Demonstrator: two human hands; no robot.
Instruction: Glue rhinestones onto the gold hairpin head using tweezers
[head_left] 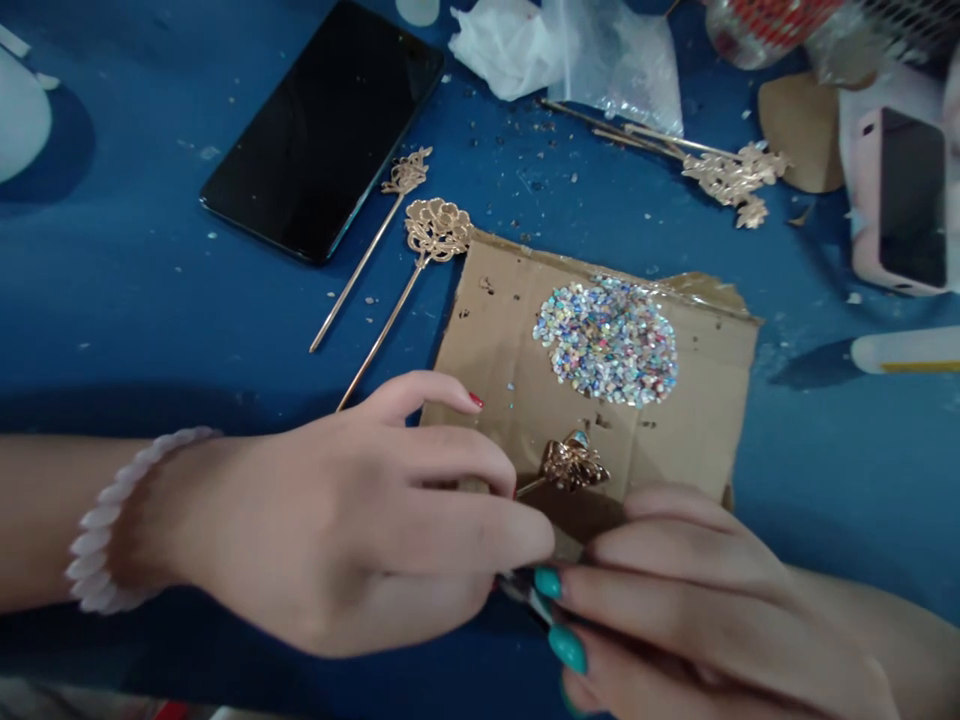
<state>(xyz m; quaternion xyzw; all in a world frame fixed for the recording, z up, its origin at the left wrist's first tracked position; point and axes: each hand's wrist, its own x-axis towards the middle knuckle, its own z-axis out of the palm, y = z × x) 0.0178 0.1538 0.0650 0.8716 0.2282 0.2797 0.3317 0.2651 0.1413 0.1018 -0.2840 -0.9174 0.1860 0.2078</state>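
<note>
My left hand (360, 530), with a pale bead bracelet at the wrist, comes in from the left with its fingers curled. A gold hairpin with a flower head (576, 462) lies just beyond its fingers, and its thin stem runs in under them. My right hand (697, 600), teal-nailed, meets it from the right. Its fingertips pinch a slim dark and silver piece (529, 592), mostly hidden, whose kind I cannot make out. Both hands are over the near edge of a cardboard piece (487, 340), which bears a pile of shiny small rhinestones (611, 340).
Two gold hairpins (439, 230) lie left of the cardboard, near a black phone (322, 130). More gold hairpins (731, 175) lie at the back right, by a clear plastic bag (622, 70) and white tissue (506, 50). A pink-edged phone (911, 200) and a white tube (900, 352) are at the right.
</note>
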